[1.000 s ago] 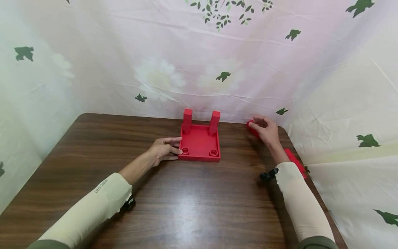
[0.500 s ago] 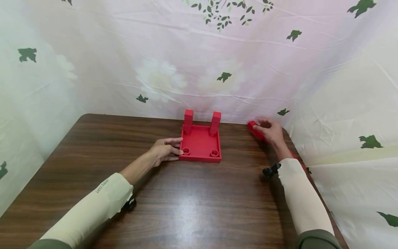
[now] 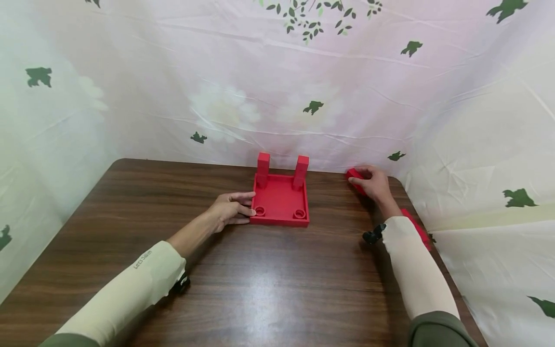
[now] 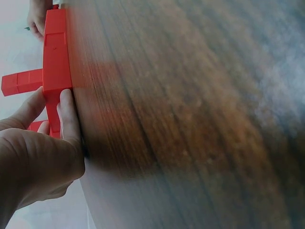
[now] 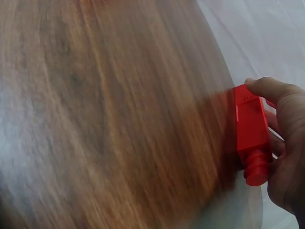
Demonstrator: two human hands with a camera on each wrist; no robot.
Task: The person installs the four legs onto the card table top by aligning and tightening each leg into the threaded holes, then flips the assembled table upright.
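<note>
Red post (image 5: 251, 126) gripped by R hand (image 3: 375, 184) nr back R corner of worktop (image 3: 277, 274); prob. light, stiff; best held mid-body, ribbed end (image 5: 257, 171) kept clear. L hand (image 3: 226, 210): straight-ish fingers laid against red tray (image 3: 278, 196).

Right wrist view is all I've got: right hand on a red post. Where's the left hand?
Observer: The left hand is on the near-left corner of a red tray.
Operator: Anything standing on it?
Observer: Two red posts, one at each far corner.
Operator: Near corners?
Observer: A red ring in each, no post on either.
</note>
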